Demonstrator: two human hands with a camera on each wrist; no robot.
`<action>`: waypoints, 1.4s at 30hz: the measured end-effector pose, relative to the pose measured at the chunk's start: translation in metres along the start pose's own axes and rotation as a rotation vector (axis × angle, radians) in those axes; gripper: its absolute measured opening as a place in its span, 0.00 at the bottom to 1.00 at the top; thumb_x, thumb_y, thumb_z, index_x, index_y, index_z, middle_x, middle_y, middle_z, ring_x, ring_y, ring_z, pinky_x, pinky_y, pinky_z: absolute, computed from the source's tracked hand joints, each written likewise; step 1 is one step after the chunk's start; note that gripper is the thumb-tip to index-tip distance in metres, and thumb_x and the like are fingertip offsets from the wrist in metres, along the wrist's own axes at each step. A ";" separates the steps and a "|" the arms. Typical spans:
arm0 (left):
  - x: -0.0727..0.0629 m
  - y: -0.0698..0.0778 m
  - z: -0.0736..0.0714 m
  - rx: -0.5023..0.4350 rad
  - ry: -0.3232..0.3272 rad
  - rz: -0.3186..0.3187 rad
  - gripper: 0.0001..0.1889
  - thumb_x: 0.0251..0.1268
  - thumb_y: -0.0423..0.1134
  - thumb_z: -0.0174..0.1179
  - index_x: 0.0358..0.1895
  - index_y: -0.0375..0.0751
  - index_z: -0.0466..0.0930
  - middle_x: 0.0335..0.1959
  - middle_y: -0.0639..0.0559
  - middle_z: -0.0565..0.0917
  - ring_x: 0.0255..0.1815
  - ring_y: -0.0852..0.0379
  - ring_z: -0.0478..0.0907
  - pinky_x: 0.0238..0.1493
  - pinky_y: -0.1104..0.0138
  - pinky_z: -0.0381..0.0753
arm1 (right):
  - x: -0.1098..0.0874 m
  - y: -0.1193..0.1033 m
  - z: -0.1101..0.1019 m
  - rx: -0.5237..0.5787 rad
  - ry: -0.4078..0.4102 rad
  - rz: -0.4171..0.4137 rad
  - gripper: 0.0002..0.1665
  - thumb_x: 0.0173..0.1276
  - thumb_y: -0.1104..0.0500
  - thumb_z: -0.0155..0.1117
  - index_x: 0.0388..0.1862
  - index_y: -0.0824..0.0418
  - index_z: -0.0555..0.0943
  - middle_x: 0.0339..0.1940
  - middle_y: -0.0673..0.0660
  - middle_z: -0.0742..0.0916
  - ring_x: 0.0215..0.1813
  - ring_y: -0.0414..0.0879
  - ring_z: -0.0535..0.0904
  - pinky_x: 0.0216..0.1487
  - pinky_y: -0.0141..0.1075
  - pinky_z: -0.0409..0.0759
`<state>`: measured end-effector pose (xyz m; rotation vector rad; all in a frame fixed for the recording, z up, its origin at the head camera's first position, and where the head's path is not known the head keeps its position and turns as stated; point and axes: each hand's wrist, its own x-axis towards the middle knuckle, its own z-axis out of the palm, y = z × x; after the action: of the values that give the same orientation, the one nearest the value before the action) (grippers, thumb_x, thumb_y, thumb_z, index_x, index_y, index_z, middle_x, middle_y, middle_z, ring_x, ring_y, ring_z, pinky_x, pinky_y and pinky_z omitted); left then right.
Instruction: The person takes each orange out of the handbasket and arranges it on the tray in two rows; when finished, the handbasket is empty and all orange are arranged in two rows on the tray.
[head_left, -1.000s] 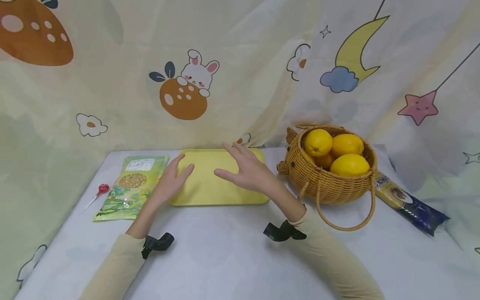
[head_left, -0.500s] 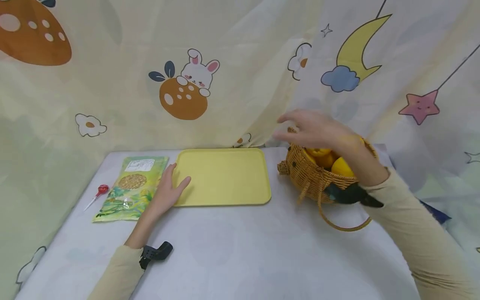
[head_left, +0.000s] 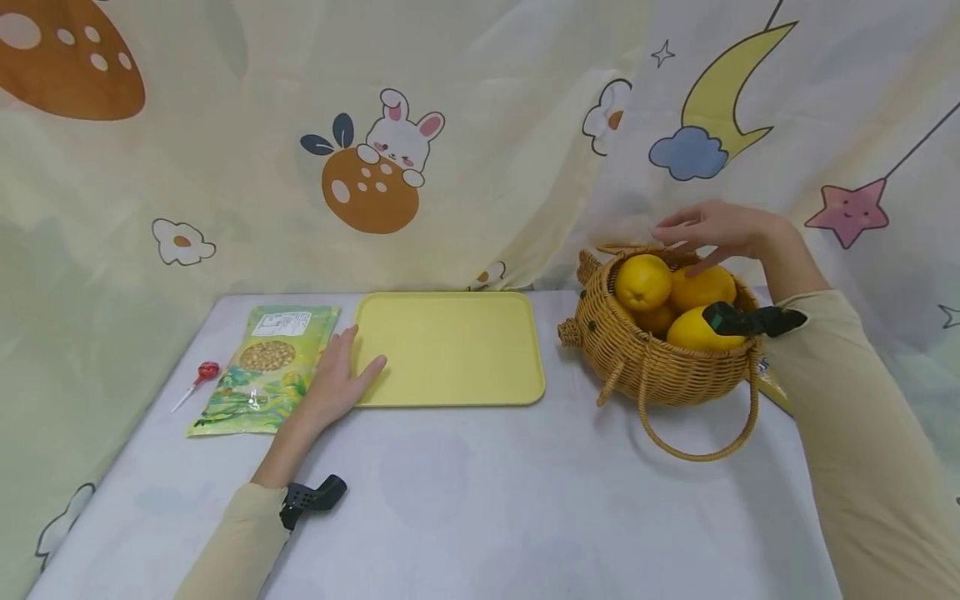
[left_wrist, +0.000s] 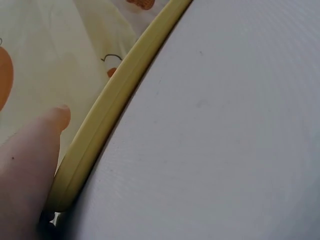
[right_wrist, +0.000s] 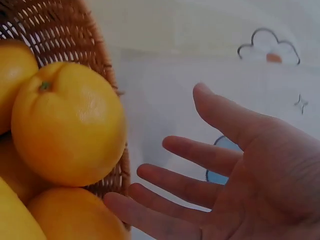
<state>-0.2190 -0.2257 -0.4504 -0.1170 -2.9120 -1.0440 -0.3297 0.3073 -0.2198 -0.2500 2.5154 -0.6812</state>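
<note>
My left hand rests at the left end of a yellow tray, fingers straight and thumb spread over its near corner. In the left wrist view the thumb lies by the tray's raised rim. Over the back right of an animal-shaped wicker basket hovers my right hand, fingers extended and holding nothing. Several yellow-orange citrus fruits fill the basket. The right wrist view shows the open palm facing one round orange, with a gap between them.
A green and yellow bag of grains or beans lies left of the tray, and a red lollipop lies beyond it. The basket's loop handle droops onto the table in front. My right sleeve mostly hides a packet.
The right hand has swung from over the tray rightward to above the basket. The left hand has lowered slightly to the tray's left edge.
</note>
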 end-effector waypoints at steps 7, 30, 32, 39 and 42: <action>-0.004 0.003 0.000 0.060 -0.047 -0.045 0.55 0.65 0.71 0.44 0.77 0.30 0.33 0.79 0.31 0.40 0.80 0.34 0.32 0.77 0.40 0.39 | 0.013 0.012 0.004 0.041 -0.163 0.036 0.46 0.73 0.37 0.49 0.75 0.69 0.56 0.74 0.73 0.64 0.74 0.68 0.60 0.59 0.48 0.81; -0.012 0.007 -0.003 0.134 -0.113 -0.013 0.66 0.54 0.72 0.57 0.75 0.25 0.31 0.78 0.28 0.38 0.79 0.31 0.34 0.77 0.40 0.39 | 0.035 0.002 0.024 -0.025 -0.297 0.134 0.51 0.70 0.35 0.52 0.75 0.68 0.50 0.63 0.66 0.67 0.57 0.53 0.73 0.54 0.40 0.82; -0.012 0.007 -0.003 0.136 -0.117 -0.012 0.66 0.54 0.72 0.58 0.75 0.25 0.32 0.78 0.28 0.38 0.79 0.31 0.34 0.77 0.40 0.39 | 0.035 0.003 0.023 -0.020 -0.306 0.135 0.53 0.70 0.35 0.52 0.77 0.68 0.46 0.66 0.68 0.65 0.58 0.54 0.72 0.54 0.40 0.81; -0.010 0.004 -0.004 0.150 -0.143 -0.012 0.68 0.52 0.72 0.60 0.75 0.25 0.30 0.78 0.28 0.37 0.79 0.31 0.33 0.77 0.41 0.38 | 0.036 0.005 0.021 0.012 -0.336 0.127 0.55 0.71 0.35 0.51 0.79 0.65 0.38 0.71 0.70 0.58 0.61 0.56 0.70 0.55 0.40 0.81; -0.010 0.003 -0.006 0.143 -0.157 -0.002 0.68 0.51 0.71 0.62 0.75 0.25 0.30 0.78 0.28 0.37 0.79 0.30 0.33 0.77 0.40 0.39 | 0.036 0.005 0.022 0.013 -0.339 0.126 0.54 0.71 0.36 0.50 0.79 0.64 0.38 0.71 0.69 0.57 0.61 0.56 0.70 0.56 0.41 0.80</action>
<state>-0.2090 -0.2279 -0.4449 -0.1986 -3.1158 -0.8597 -0.3490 0.2909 -0.2545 -0.1837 2.1816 -0.5530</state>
